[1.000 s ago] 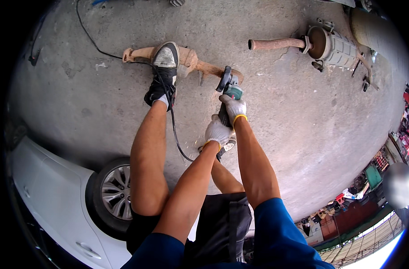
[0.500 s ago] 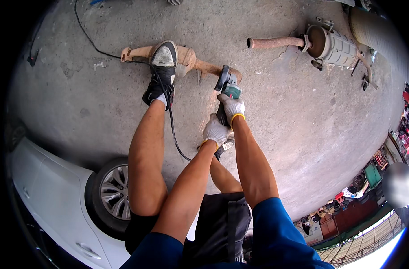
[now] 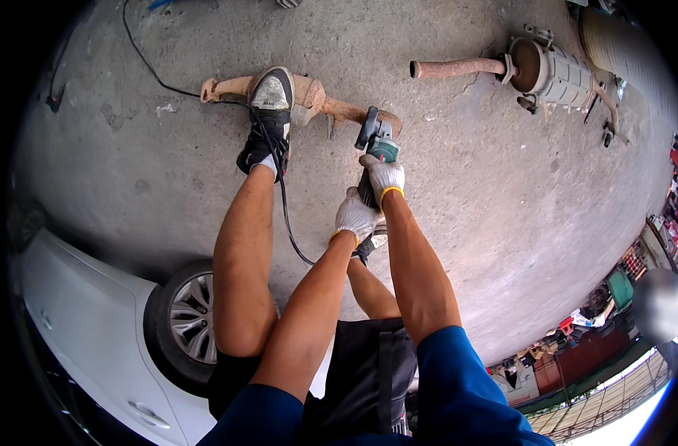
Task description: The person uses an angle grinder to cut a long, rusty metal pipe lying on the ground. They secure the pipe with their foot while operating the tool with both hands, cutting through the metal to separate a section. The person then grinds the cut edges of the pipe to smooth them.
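Both my hands wear white knit gloves with yellow cuffs and are closed around a green and black angle grinder (image 3: 384,149). My right hand (image 3: 385,176) grips its body just behind the head. Farther back, my left hand (image 3: 355,213) wraps the rear of the handle. The grinder's guard and disc lie against the right end of a rusty exhaust pipe (image 3: 344,111) on the concrete. Whether the disc cuts into the metal is hidden by the guard. My left shoe (image 3: 272,97) presses on the pipe's thicker middle part.
A black power cord (image 3: 285,204) loops from the grinder past my left shoe. At the upper right lies another exhaust part with a silver canister (image 3: 566,74). A white car (image 3: 93,297) with its wheel (image 3: 190,320) stands at the lower left. Assorted clutter lines the right edge.
The faint sparks below the disc no longer show. The grinder and both hands have barely moved, and the pipe stays in place under my shoe.
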The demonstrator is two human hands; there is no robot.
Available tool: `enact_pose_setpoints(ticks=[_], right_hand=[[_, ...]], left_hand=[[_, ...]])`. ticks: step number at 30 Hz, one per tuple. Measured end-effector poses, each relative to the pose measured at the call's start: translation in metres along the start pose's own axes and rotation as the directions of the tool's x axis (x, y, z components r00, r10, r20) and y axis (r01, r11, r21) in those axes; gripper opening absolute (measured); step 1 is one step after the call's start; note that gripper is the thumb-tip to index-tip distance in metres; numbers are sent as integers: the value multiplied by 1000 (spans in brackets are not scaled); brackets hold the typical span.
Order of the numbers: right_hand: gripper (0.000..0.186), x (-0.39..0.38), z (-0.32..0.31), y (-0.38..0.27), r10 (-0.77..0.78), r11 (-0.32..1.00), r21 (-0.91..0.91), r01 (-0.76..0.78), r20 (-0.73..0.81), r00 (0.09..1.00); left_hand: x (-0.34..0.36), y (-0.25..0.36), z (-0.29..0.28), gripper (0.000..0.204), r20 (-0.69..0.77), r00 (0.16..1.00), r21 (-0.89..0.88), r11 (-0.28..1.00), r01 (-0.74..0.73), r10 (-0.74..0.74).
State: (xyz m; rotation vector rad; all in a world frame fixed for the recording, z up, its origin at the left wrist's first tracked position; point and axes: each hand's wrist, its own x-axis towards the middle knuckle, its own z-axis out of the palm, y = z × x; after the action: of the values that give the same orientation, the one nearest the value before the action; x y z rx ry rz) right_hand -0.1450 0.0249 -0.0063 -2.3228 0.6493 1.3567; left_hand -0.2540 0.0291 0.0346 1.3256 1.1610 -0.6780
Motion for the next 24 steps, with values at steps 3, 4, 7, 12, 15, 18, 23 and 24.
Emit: enact_pose_setpoints(ticks=[3, 4, 7, 12, 15, 18, 23, 24], right_hand=[[39, -2, 0, -1, 8, 1000, 8, -8, 2, 1000], [40, -3, 0, -2, 8, 1000, 21, -8, 17, 1000], [43, -7, -2, -6, 4, 1000, -5, -4, 15, 1000], [48, -17, -3, -12, -9, 999, -51, 8, -12, 1000], [50, -21, -5, -13, -14, 999, -32, 15, 11, 1000], [50, -21, -5, -13, -2, 997, -81, 2, -4, 1000], [50, -16, -1, -6, 12, 996, -84, -13, -11, 1000], [50, -15, 0, -3, 5, 996, -84, -6, -15, 1000]], left_hand=[[1, 1, -2, 63, 30, 999, 85, 996, -34, 31], [0, 2, -2, 63, 36, 999, 110, 993, -38, 35], [-3, 2, -4, 67, -3, 999, -17, 999, -50, 50], [-1, -7, -2, 76, -26, 998, -79, 996, 46, -49], [3, -13, 1, 79, -32, 999, -101, 994, 28, -31], [2, -14, 0, 79, -39, 999, -120, 993, 21, -26], [-8, -2, -10, 78, -35, 999, -146, 989, 21, -27], [-10, 0, -12, 72, -16, 999, -159, 986, 43, -46]])
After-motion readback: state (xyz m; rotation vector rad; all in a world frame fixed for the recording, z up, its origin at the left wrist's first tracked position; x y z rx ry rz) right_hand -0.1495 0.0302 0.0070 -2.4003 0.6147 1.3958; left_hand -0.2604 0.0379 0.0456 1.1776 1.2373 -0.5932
